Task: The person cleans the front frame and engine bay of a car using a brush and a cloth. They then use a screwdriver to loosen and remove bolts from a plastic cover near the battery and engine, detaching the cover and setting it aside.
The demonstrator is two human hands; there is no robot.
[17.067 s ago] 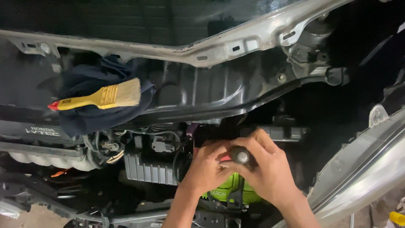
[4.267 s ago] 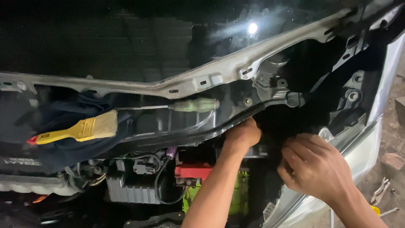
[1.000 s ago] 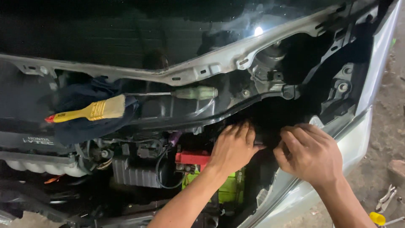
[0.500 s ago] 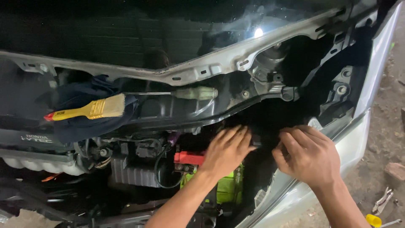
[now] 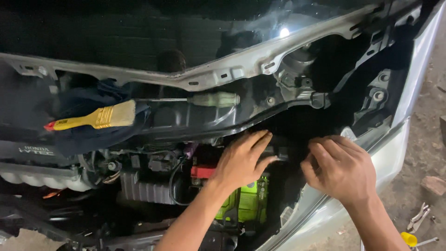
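Both hands work at a small dark part (image 5: 278,152) deep in the engine bay, just above the green battery (image 5: 248,202). The left hand (image 5: 241,160) lies flat, fingers loosely on it; the right hand (image 5: 341,169) curls beside it, its grip seemingly empty (shadow hides the fingertips). Best done by feel, slowly, clear of the red terminal cover (image 5: 203,172).
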